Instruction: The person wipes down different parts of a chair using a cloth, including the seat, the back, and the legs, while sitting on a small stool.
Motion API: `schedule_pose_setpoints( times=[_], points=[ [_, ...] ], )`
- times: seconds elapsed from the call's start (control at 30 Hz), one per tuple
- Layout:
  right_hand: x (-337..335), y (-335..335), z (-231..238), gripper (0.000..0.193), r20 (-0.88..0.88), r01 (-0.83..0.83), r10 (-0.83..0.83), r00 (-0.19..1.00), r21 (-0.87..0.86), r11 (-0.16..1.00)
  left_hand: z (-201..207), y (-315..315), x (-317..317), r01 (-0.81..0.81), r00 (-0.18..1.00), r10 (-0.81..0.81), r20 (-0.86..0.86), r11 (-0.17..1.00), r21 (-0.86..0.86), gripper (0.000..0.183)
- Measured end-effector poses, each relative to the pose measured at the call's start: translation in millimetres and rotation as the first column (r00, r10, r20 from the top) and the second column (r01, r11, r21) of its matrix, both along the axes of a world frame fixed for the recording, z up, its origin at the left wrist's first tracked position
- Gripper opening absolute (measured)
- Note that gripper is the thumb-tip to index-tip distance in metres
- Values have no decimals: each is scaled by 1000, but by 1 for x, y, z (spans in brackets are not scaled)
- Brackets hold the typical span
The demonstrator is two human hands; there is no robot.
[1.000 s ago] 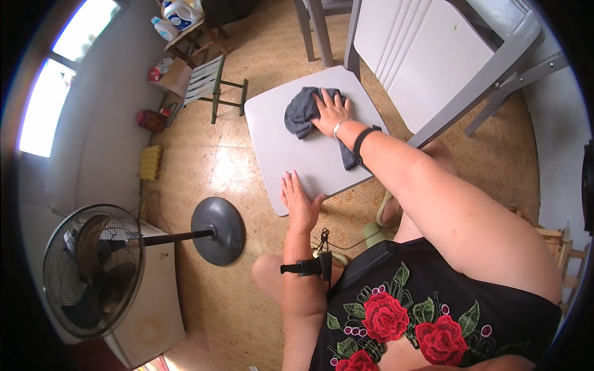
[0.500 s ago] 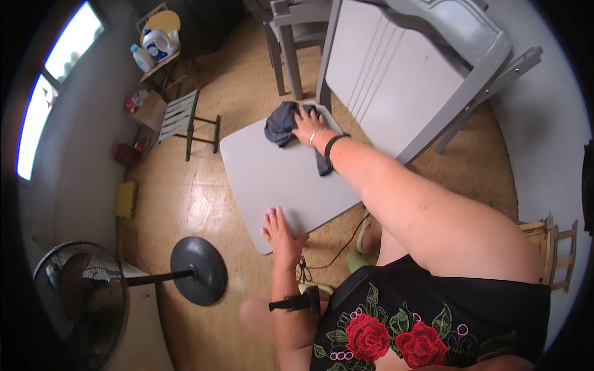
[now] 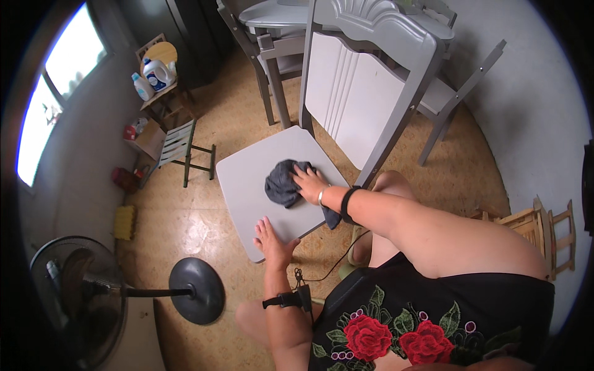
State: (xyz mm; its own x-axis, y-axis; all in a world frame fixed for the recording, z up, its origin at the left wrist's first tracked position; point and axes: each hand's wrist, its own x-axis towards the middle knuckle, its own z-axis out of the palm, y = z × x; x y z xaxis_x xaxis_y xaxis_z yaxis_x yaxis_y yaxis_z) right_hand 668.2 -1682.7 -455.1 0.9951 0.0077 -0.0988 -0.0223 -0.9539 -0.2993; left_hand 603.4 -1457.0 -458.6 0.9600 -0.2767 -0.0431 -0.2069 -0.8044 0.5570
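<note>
A dark grey cloth [image 3: 280, 185] lies bunched on the light grey seat of a chair [image 3: 244, 173]. From the right, my right hand [image 3: 311, 185] presses down on it and grips it, with the fingers over its right side. One end of the cloth trails under my wrist to the seat's right edge. My left hand [image 3: 272, 241] rests at the near edge of the seat, fingers spread and holding nothing. The chair's tall back [image 3: 359, 86] rises on the far right side of the seat.
A fan with a round black base [image 3: 197, 290] stands at the lower left. A folding stool [image 3: 179, 145] and a small table with detergent bottles [image 3: 158, 75] are at the far left. More grey chairs surround a table [image 3: 272, 13] behind. A cable [image 3: 328, 272] runs below the seat.
My right hand has drawn the cloth nearer, from the far edge to the middle of the seat. My left hand stays at the near edge. The view has tilted up somewhat.
</note>
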Motion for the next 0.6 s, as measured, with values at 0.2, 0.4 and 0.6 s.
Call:
schedule_pose_setpoints(
  times=[0.2,0.4,0.6],
  points=[
    [-62,25,14,66,-66,-228,236,970,104,968,3,-14,2,50,989,-27,146,987,-155,119],
    [-116,-7,87,47,289,-323,219,932,384,865,-1,-34,1,90,990,-78,116,991,-102,88],
    [-157,-84,247,58,915,-143,-388,109,401,905,8,-34,4,-29,973,47,224,996,-83,67]
  ],
)
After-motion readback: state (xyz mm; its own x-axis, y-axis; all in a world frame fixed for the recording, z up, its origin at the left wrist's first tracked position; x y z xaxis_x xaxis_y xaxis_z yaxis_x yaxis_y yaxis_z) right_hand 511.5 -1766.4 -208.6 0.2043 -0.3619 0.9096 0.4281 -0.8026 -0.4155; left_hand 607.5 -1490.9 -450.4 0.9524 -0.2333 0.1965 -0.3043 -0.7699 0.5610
